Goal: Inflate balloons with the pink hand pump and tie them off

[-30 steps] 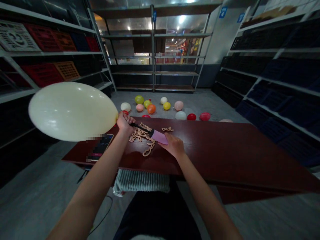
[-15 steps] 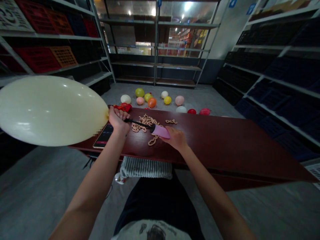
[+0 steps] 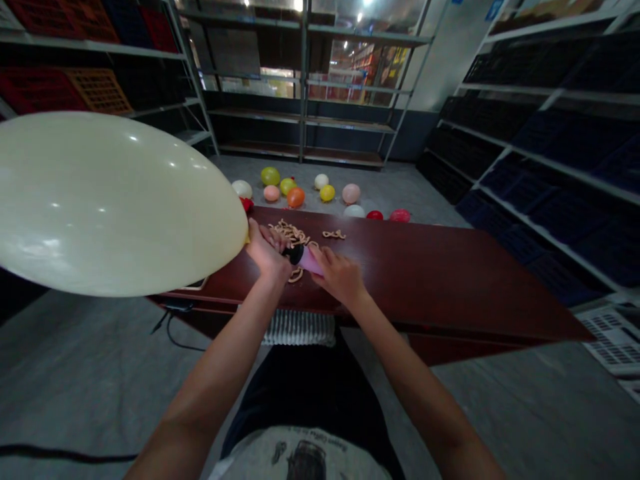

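A large pale yellow balloon (image 3: pixel 120 203) fills the left side, its neck pinched in my left hand (image 3: pixel 270 250). Those same fingers wrap round the front end of a hand balloon pump (image 3: pixel 311 260), hiding where nozzle and neck meet. My right hand (image 3: pixel 341 273) is closed round the pump's pink body, close to my left hand. The pump's black collar shows between the two hands, its rod out of sight. Behind them, a heap of tan twisted strips (image 3: pixel 290 231) lies on the dark red table (image 3: pixel 440 280), with a smaller bunch (image 3: pixel 334 235) to the right.
Several blown-up balloons, among them an orange balloon (image 3: pixel 295 197) and a pink balloon (image 3: pixel 351 194), lie on the floor beyond the table. Metal shelving (image 3: pixel 345 123) stands at the back, with crate-filled racks on both sides. A phone edge (image 3: pixel 196 285) peeks out under the balloon.
My hands have come together, and the pump's black rod has slid into the pink body. The balloon looks larger and sits further right. The view has shifted slightly.
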Tool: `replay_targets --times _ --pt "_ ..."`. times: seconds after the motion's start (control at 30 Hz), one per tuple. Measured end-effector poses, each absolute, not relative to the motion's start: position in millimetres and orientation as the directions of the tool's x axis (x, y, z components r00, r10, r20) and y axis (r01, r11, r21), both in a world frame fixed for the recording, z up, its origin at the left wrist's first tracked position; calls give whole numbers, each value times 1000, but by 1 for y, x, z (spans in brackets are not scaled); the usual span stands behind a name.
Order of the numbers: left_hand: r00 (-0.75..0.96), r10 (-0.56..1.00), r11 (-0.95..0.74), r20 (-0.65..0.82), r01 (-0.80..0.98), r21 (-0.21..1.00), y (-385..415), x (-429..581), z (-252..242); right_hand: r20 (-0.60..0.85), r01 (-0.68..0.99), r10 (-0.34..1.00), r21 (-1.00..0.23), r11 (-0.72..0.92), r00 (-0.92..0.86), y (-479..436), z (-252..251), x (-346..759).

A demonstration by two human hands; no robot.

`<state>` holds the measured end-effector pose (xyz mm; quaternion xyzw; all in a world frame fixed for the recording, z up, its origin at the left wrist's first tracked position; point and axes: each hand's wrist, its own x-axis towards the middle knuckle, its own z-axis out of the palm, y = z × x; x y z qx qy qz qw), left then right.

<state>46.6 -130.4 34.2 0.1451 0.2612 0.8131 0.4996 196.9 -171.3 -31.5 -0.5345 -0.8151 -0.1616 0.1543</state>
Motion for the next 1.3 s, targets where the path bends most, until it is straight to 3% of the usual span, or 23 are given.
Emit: replay_targets --times 0.17,0.3,0.47,0.6,0.67,0.87,1.03,1.3 --pt "-432 902 -353 15 -717 601 -135 48 33 464 911 792 92 402 -397 -172 -31 181" --pt "-418 908 -323 -14 -722 612 -137 49 25 411 889 794 112 443 -448 -170 -30 167" --pt "-294 955 -205 -47 -764 612 -128 30 19 400 885 792 134 447 -461 -171 -24 166" --pt "-379 925 -294 16 -689 663 -113 -6 26 375 897 816 140 419 -440 -169 -22 179" --pt "-351 936 -255 11 -658 708 -106 -26 31 351 890 818 163 427 -456 -166 -24 184" --pt "-199 977 -55 -80 -592 804 -102 -62 37 311 687 614 267 676 -725 -144 -25 152" --pt "-132 980 50 -151 -572 819 -106 -72 34 266 689 640 178 702 -721 -127 -22 92" --pt "-183 974 15 -136 -542 840 -103 -83 33 245 639 602 112 761 -760 -97 -48 48"
